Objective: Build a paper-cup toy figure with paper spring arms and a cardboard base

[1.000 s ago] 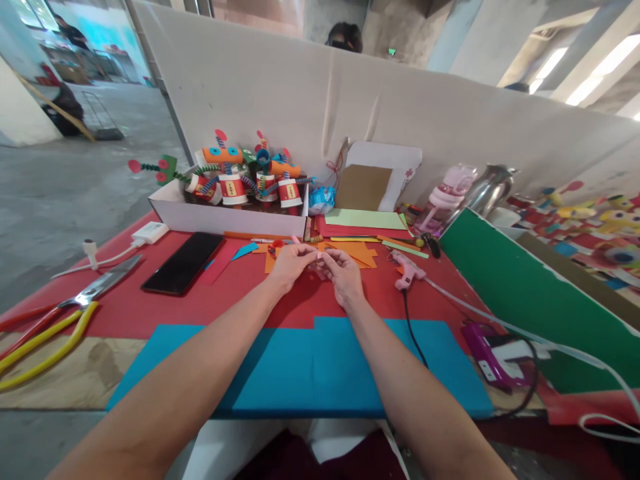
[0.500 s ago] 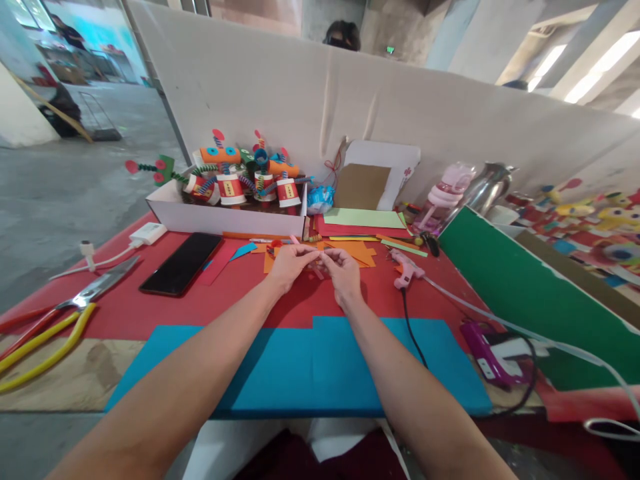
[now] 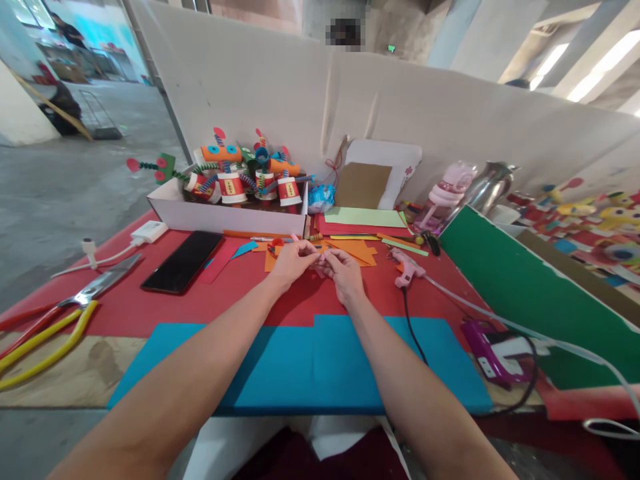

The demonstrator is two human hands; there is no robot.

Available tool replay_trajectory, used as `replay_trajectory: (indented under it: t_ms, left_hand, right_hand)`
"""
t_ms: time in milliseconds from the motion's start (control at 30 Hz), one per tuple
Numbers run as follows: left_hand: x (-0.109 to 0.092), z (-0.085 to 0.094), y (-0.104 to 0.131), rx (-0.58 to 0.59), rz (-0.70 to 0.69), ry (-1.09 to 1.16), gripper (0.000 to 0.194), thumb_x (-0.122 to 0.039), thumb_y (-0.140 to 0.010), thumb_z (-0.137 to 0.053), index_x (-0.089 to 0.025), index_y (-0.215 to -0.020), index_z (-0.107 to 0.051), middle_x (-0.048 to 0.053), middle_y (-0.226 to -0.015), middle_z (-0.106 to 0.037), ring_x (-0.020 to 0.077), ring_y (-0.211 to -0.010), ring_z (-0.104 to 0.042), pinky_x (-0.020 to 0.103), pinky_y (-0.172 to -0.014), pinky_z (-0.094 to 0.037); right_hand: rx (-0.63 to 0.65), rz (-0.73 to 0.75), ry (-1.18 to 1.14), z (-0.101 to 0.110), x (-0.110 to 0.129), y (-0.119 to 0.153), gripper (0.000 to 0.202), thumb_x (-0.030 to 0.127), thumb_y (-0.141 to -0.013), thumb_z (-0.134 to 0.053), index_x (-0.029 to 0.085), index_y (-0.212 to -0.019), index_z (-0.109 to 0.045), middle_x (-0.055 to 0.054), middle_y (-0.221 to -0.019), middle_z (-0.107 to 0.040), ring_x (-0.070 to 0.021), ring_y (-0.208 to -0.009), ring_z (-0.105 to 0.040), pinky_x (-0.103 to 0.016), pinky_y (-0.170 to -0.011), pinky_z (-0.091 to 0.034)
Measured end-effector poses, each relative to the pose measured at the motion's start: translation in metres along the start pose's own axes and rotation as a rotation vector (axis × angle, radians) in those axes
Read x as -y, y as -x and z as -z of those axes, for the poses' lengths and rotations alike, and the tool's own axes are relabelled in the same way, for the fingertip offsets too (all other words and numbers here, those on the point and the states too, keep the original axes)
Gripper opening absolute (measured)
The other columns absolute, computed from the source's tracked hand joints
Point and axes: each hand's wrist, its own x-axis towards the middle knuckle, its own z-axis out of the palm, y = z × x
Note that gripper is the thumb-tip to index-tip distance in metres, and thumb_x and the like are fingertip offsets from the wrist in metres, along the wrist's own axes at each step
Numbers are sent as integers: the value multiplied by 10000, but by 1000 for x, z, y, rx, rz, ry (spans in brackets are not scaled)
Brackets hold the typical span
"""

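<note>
My left hand [image 3: 295, 262] and my right hand [image 3: 343, 270] meet over the middle of the red table cover [image 3: 240, 303], fingertips pinched close together. Between them is something small and pinkish, mostly hidden by the fingers, so its kind cannot be made out. Just beyond the hands lie orange paper pieces [image 3: 357, 251]. A pink glue gun [image 3: 406, 267] rests to the right of my right hand. Left of my left hand are a strip of red paper [image 3: 220, 263], a blue paper piece [image 3: 245, 249] and a black phone [image 3: 183, 262].
Large scissors [image 3: 83, 300] lie at the left. A white box [image 3: 225, 220] of paper-cup figures [image 3: 231, 189] stands behind. At right are a purple power strip [image 3: 493, 357], a green board [image 3: 530, 300], a pink bottle [image 3: 445, 193] and a metal jug [image 3: 485, 190]. Blue sheets [image 3: 280, 373] line the front edge.
Both hands stay in nearly the same place, with a slight shift of the right hand's fingers. Nothing else on the table has visibly moved.
</note>
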Motion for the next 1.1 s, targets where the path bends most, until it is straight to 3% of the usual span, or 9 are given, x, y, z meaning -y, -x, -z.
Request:
replay_trajectory:
  t_ms: [367, 600, 1100]
  left_hand:
    - [-2, -1, 1, -18, 77, 101, 186, -293, -617, -711, -152, -590, -592, -24, -523, -571, 89, -507, -502, 222, -528, -415]
    - [-6, 2, 1, -38, 110, 117, 270, -362, -575, -760, -147, -612, -601, -23, -537, -580, 92, -517, -513, 232, -541, -425]
    - [-3, 1, 1, -36, 92, 136, 262, -354, -566, -757, -154, -594, -590, -28, -542, -584, 88, -521, -519, 224, -540, -441]
  right_hand:
    - [5, -23, -28, -1, 3, 1, 282, 381, -581, -796, 188, -651, -603, 51, -592, -629, -87, -526, -596, -235, -597, -535]
    - [50, -109, -100, -1, 6, 2, 323, 246, -514, -854, 181, -746, -638, 12, -663, -705, -125, -612, -674, -260, -682, -561]
    - [54, -71, -93, 3, -1, -1, 277, 264, -585, -829, 184, -768, -637, 34, -663, -694, -100, -652, -666, -272, -774, -566]
